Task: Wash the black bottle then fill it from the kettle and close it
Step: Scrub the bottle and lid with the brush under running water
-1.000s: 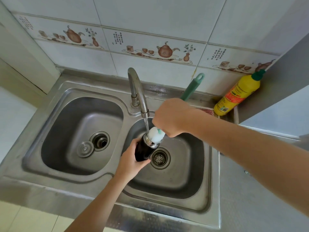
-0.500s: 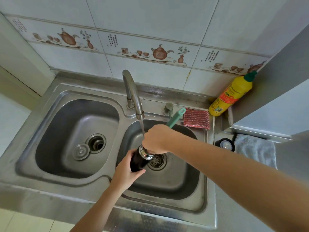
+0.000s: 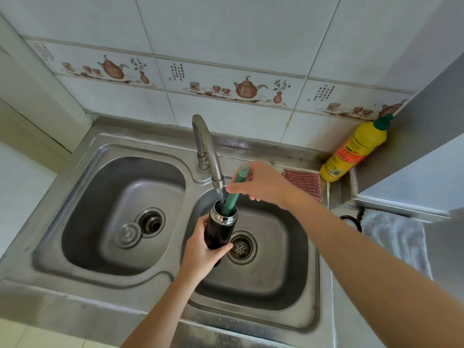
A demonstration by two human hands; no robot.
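The black bottle (image 3: 218, 231) with a steel rim stands upright over the right basin (image 3: 283, 285), under the tap (image 3: 204, 146). A thin stream of water runs from the spout into its mouth. My left hand (image 3: 200, 254) grips the bottle's lower body. A green-handled bottle brush (image 3: 232, 197) sticks down into the bottle, its head hidden inside. My right hand (image 3: 261, 183) holds the upper part of the brush handle. No kettle or bottle cap is in view.
The left basin (image 3: 82, 222) has a loose drain plug (image 3: 128, 234) beside its drain. A red scouring pad (image 3: 302, 183) lies on the sink ledge. A yellow detergent bottle (image 3: 354, 149) leans in the right corner. A grey cloth (image 3: 394, 239) lies on the right counter.
The brush's white head was at the bottle's mouth; it has since been pushed down inside. My right hand has slid up the handle, and the bottle now stands more upright.
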